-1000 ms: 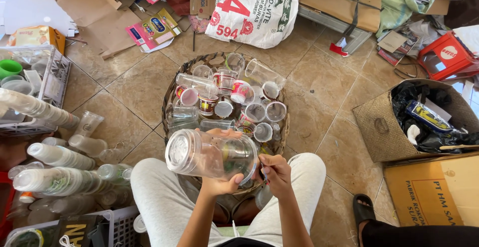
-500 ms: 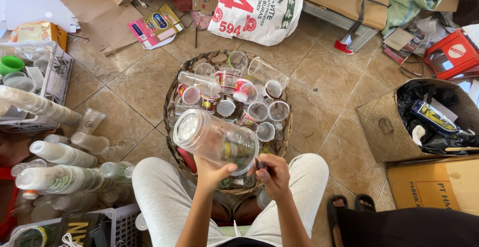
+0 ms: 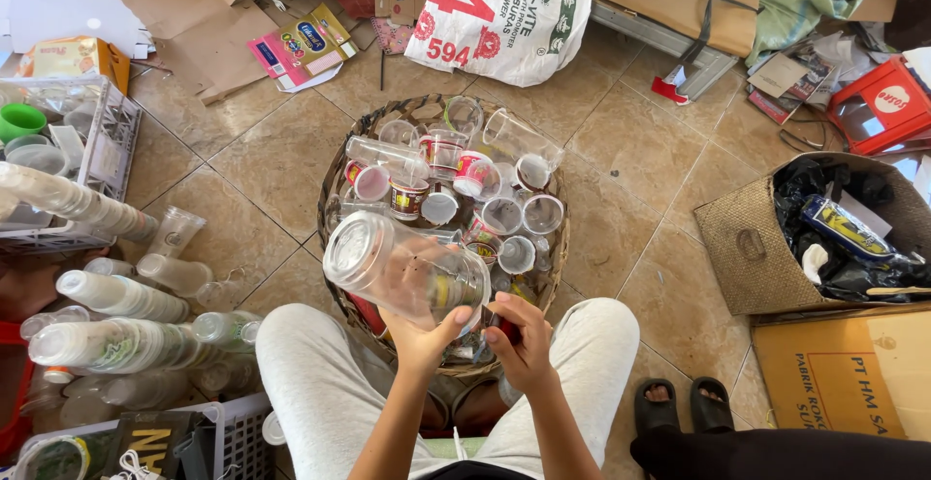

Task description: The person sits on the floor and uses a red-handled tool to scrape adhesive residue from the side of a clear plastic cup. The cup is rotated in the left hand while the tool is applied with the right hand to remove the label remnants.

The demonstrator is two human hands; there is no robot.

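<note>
Fingers (image 3: 456, 317) of left hand (image 3: 422, 339) wrapping clear plastic jar (image 3: 407, 272); we're holding it tilted above near edge of round wicker basket (image 3: 341, 165). Right hand (image 3: 524, 339) curling beside jar base, grip contents unclear.

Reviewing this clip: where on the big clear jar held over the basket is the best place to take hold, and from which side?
Probably its wide body near the base, from below, as the left hand does. The clear plastic jar lies tilted, open mouth up-left, so the base end faces the person. The right hand rests beside it, above the woven basket.
</note>
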